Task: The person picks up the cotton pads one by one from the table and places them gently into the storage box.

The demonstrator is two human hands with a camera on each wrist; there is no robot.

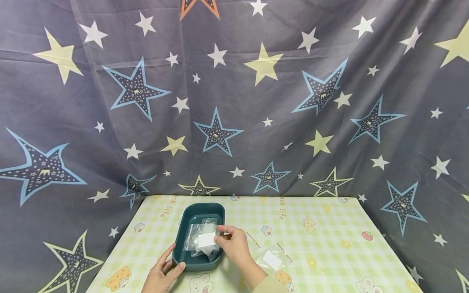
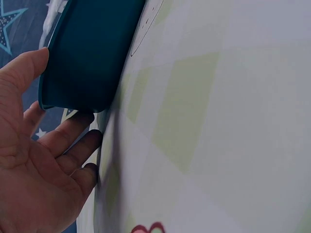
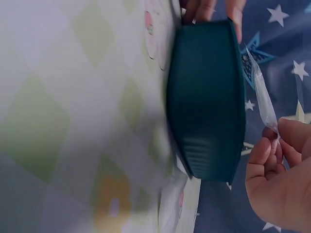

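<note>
A dark teal rectangular box (image 1: 199, 266) stands on the table. My left hand (image 1: 163, 270) holds its near left corner, the thumb on the front wall and the index finger along the left side. In the left wrist view that thumb (image 2: 36, 65) lies against the rim, with the other fingers spread low by the base. My right hand (image 1: 234, 246) pinches the edge of a clear plastic bag with a white label (image 1: 207, 240) over the box. Seen from the right wrist, the bag (image 3: 264, 99) is above the rim. More clear plastic (image 1: 210, 254) lies inside the box beneath it.
Clear zip bags (image 1: 272, 260) with reddish strips and a white label lie on the table right of the box, beside my right forearm. A green-and-white checked cloth (image 1: 329, 260) covers the table. Behind hangs a grey curtain (image 1: 234, 93) printed with stars.
</note>
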